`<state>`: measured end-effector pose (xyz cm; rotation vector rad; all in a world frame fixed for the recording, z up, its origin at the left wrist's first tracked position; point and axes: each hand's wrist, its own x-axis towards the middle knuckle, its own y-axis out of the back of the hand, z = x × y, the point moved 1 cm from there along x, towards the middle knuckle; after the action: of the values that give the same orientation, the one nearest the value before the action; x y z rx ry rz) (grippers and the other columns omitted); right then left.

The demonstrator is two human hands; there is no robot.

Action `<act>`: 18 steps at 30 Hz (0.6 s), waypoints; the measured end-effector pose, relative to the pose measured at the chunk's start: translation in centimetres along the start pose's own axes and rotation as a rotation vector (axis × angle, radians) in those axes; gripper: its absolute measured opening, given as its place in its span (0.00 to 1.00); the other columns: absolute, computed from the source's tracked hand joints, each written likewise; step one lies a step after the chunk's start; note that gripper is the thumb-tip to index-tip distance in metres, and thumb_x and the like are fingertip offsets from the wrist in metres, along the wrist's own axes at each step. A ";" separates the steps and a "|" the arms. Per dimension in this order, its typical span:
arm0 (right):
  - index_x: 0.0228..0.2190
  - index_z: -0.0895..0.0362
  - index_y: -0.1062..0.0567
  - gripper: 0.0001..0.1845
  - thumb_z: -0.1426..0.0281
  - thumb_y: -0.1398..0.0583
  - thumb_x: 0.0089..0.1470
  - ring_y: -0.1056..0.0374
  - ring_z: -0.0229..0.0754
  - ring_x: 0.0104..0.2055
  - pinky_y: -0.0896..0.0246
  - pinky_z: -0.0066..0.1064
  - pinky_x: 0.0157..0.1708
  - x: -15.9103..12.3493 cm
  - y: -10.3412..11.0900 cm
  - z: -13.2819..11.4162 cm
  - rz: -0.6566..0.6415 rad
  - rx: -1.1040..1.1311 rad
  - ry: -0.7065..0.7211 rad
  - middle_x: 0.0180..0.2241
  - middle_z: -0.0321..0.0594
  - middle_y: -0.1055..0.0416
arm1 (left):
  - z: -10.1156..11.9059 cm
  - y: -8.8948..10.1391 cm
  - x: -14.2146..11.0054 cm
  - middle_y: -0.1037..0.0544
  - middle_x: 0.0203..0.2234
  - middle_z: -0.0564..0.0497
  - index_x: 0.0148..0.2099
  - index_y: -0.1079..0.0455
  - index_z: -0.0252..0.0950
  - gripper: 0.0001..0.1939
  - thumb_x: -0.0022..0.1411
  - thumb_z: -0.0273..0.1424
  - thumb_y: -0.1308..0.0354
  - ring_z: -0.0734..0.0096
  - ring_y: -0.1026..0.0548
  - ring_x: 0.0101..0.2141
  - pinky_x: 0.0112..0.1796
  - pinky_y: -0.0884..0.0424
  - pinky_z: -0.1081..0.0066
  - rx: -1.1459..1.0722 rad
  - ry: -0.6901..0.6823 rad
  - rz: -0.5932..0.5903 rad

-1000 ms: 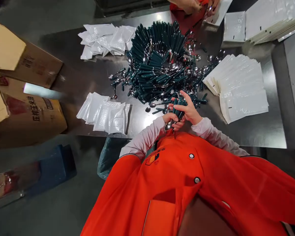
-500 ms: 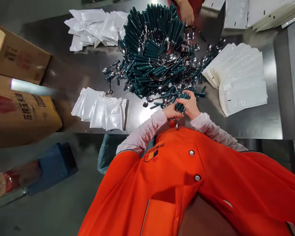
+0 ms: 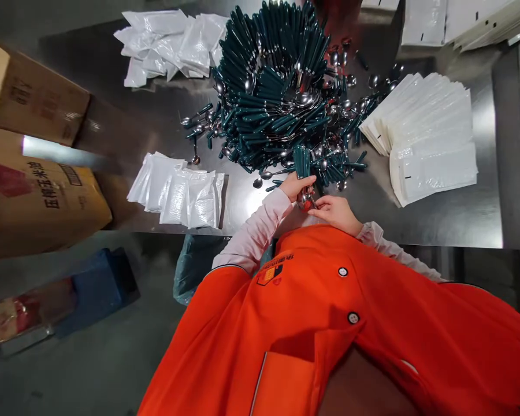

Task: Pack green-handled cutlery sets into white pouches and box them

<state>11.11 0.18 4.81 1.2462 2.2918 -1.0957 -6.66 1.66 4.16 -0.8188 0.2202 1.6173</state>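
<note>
Several spoons (image 3: 302, 162) lie within the left fingers (image 3: 307, 181).

"压榨玉米油" (image 3: 52, 186) on cardboard box (image 3: 30, 222), unreadable lettering (image 3: 281, 259) on orange garment (image 3: 238, 323)

A stainless-steel bench (image 3: 459, 222) stretches across a work area, overhead light pooling in a white glare near its front edge and along a pale streak at its left end. Two brown cardboard boxes (image 3: 39, 190), the nearer printed with dark characters and a red patch, stand at that end. Below, a smooth gray-green floor (image 3: 112, 370) lies in dim light beside a blue container (image 3: 93, 294), with a teal plastic bag (image 3: 188, 271) hanging partly under the bench.
</note>
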 end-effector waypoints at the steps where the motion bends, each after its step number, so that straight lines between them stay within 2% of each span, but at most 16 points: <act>1: 0.33 0.52 0.21 0.14 0.68 0.25 0.44 0.25 0.47 0.37 0.22 0.41 0.40 -0.3 -0.1 0.3 -0.004 -0.005 -0.005 0.30 0.37 0.23 | 0.3 -0.1 0.0 0.33 0.16 0.60 0.29 0.39 0.35 0.21 0.55 0.32 0.26 0.79 0.31 0.19 0.32 0.26 0.70 -0.042 -0.020 0.012; 4: 0.32 0.55 0.21 0.10 0.65 0.27 0.52 0.25 0.45 0.37 0.24 0.37 0.39 -0.6 -0.5 0.5 -0.012 -0.042 -0.009 0.31 0.38 0.22 | 0.7 -0.7 -0.5 0.31 0.18 0.59 0.31 0.38 0.35 0.21 0.56 0.35 0.27 0.77 0.28 0.21 0.32 0.26 0.70 -0.116 -0.035 -0.014; 6: 0.39 0.57 0.21 0.12 0.60 0.33 0.61 0.25 0.45 0.41 0.24 0.37 0.43 -0.6 -0.6 0.1 -0.027 -0.049 -0.012 0.40 0.40 0.21 | 0.6 -0.9 -1.0 0.30 0.18 0.57 0.32 0.38 0.36 0.20 0.56 0.37 0.28 0.75 0.27 0.22 0.29 0.27 0.71 -0.093 0.002 -0.079; 8: 0.46 0.57 0.22 0.15 0.59 0.38 0.66 0.26 0.45 0.46 0.25 0.38 0.46 -0.5 -0.4 -0.8 -0.031 -0.043 0.007 0.48 0.42 0.24 | 0.4 -1.0 -1.4 0.32 0.17 0.58 0.33 0.38 0.36 0.20 0.56 0.38 0.28 0.75 0.29 0.21 0.27 0.29 0.72 -0.058 0.014 -0.159; 9: 0.47 0.56 0.22 0.15 0.59 0.36 0.65 0.26 0.45 0.47 0.25 0.38 0.47 -0.4 -0.3 -1.4 -0.032 -0.040 0.021 0.49 0.42 0.24 | 0.3 -0.9 -1.6 0.34 0.17 0.60 0.33 0.38 0.36 0.20 0.55 0.37 0.28 0.78 0.31 0.19 0.27 0.29 0.72 -0.043 -0.002 -0.195; 11: 0.47 0.53 0.22 0.20 0.63 0.29 0.54 0.25 0.48 0.47 0.26 0.38 0.47 0.2 0.1 -2.6 -0.033 -0.031 0.053 0.47 0.41 0.22 | -0.1 -0.8 -1.6 0.37 0.16 0.63 0.34 0.38 0.36 0.20 0.54 0.36 0.28 0.82 0.37 0.17 0.27 0.30 0.72 0.009 -0.049 -0.248; 13: 0.49 0.50 0.24 0.32 0.68 0.24 0.41 0.25 0.48 0.47 0.26 0.38 0.48 1.5 0.2 -3.4 -0.017 -0.011 0.124 0.43 0.37 0.21 | -0.5 -0.9 -1.4 0.37 0.15 0.64 0.38 0.35 0.36 0.18 0.54 0.33 0.28 0.81 0.39 0.16 0.28 0.29 0.71 0.148 -0.056 -0.245; 15: 0.52 0.49 0.28 0.42 0.70 0.23 0.33 0.25 0.46 0.46 0.27 0.39 0.49 3.4 0.2 -3.4 0.080 0.009 0.275 0.42 0.34 0.22 | -1.1 -1.4 -1.0 0.32 0.18 0.61 0.45 0.32 0.34 0.19 0.53 0.30 0.29 0.75 0.32 0.19 0.32 0.26 0.68 0.398 -0.068 -0.158; 16: 0.52 0.49 0.29 0.43 0.70 0.23 0.32 0.26 0.45 0.46 0.27 0.38 0.50 4.4 0.1 -2.9 0.164 0.013 0.365 0.42 0.33 0.23 | -1.3 -1.7 -0.9 0.27 0.22 0.57 0.49 0.32 0.33 0.23 0.53 0.28 0.29 0.71 0.27 0.23 0.36 0.25 0.66 0.565 -0.082 -0.094; 18: 0.50 0.50 0.31 0.39 0.66 0.25 0.35 0.27 0.42 0.44 0.27 0.37 0.49 6.3 -0.1 -1.4 0.360 0.004 0.500 0.40 0.33 0.25 | -1.8 -2.5 -0.8 0.19 0.34 0.47 0.59 0.35 0.32 0.30 0.55 0.27 0.31 0.60 0.19 0.36 0.44 0.24 0.64 0.937 -0.101 0.048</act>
<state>7.50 4.80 2.09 2.0213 2.2454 -0.7187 -3.70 0.56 4.06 -0.0088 0.8484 1.3681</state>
